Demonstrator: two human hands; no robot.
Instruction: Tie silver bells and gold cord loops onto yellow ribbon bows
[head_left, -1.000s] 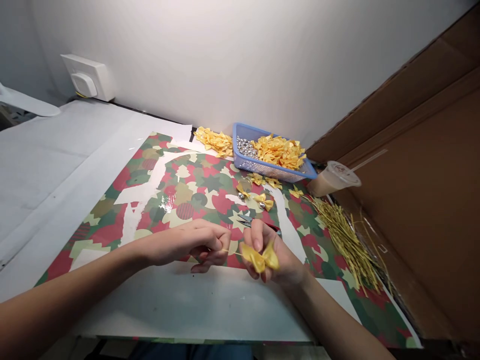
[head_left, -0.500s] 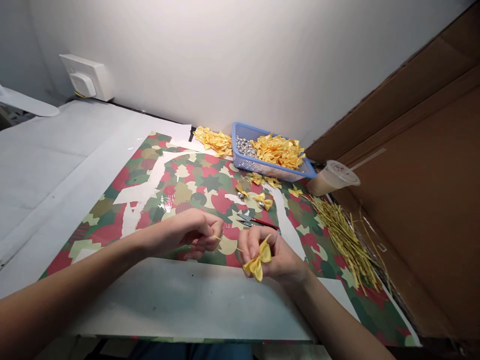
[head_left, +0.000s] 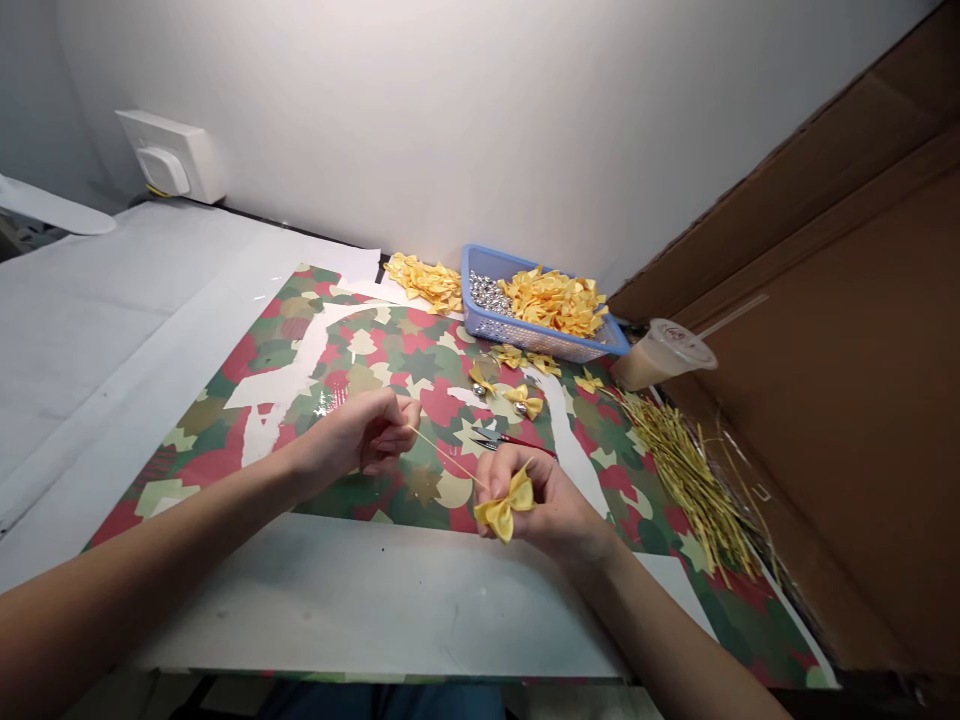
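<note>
A yellow satin bow (head_left: 507,506) is pinched between the fingers of my right hand (head_left: 534,492). A thin yellow cord (head_left: 448,456) runs taut from the bow up to my left hand (head_left: 386,430), whose fingers are closed on its other end. Whether a bell hangs behind the bow is hidden by my fingers. Just beyond my right hand lie thread snips (head_left: 511,441) with red on the handle. Farther back rest two yellow bows with silver bells, one bow (head_left: 482,381) to the left and another bow (head_left: 524,402) to the right.
A blue basket (head_left: 546,346) holds silver bells (head_left: 489,293) and yellow bows (head_left: 556,302); a pile of bows (head_left: 424,282) lies left of it. At the right are a lidded drink cup (head_left: 661,356), a bundle of yellow cords (head_left: 690,480) and a cardboard wall (head_left: 825,330).
My left hand has moved left and slightly up, so a longer stretch of cord shows between my hands. The bow in my right hand has turned and shifted slightly left.
</note>
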